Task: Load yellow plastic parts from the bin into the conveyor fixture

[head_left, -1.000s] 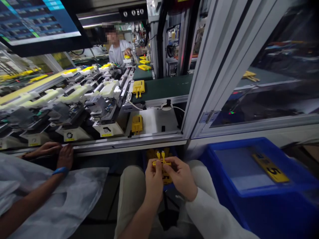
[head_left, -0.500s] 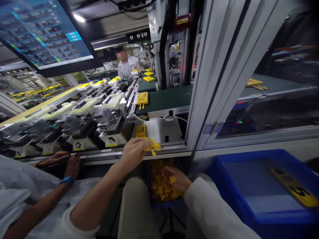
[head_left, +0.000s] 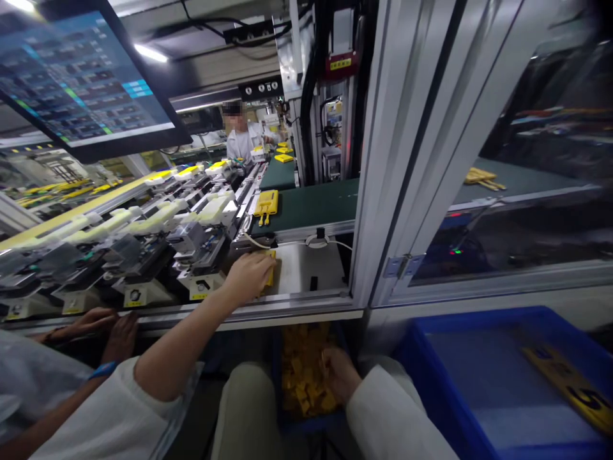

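Right hand (head_left: 338, 374): Down by the right side of the blue bin (head_left: 306, 427), with fingers bent in close to the yellow bits (head_left: 301, 377). Too dim to tell how wide apart, or to tell of any hold on a bit. Best to go softly there, so as not to spill.
Big blue tray (head_left: 479, 315): Off to the right, with a yellow number strip (head_left: 569, 380) inside. Mind the right sleeve near its edge.
Neighbour's hands (head_left: 122, 335): Resting by the silver rail (head_left: 306, 305), close to the left arm. Wise not to bump with the elbow.
Left hand (head_left: 249, 276): Palm down past the rail, with fingers bent over a yellow pack. Cannot tell how far open, or how tight on it.
Yellow pack (head_left: 271, 271): Under the left fingers, at the left end of the metal plate (head_left: 309, 271); mostly hidden. Best pressed flat and let go gently.
Green belt (head_left: 316, 201): Behind the plate, with another yellow pack (head_left: 266, 202) lying on it, plugs toward the plate. Good to leave alone.
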Demonstrator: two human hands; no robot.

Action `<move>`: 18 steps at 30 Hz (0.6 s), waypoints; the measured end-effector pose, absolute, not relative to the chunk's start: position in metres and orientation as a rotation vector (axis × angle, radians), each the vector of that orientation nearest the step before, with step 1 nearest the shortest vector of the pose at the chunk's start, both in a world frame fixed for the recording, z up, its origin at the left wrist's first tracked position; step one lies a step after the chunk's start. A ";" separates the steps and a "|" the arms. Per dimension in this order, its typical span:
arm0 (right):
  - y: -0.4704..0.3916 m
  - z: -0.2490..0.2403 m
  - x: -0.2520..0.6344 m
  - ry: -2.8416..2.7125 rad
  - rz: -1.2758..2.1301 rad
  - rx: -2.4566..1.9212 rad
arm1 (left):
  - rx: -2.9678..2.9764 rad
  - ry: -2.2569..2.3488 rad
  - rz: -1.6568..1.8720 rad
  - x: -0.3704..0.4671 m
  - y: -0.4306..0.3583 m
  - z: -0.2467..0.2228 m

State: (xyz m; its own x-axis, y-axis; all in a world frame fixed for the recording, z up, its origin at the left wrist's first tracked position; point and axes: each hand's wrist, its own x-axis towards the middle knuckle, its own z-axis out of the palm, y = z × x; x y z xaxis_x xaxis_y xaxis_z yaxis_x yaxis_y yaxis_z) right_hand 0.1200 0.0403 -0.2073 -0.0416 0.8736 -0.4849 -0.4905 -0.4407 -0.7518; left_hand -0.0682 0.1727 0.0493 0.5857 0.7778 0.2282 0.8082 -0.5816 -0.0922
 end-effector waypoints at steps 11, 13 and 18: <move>0.034 -0.191 0.119 -0.330 1.931 -1.093 | -2.433 -1.882 -0.173 -0.017 0.273 0.133; 0.036 -0.188 0.122 -0.323 1.908 -1.094 | -2.494 -1.800 -0.095 -0.015 0.268 0.131; 0.039 -0.172 0.128 -0.264 1.833 -1.007 | -2.682 -1.266 -0.411 -0.006 0.213 0.110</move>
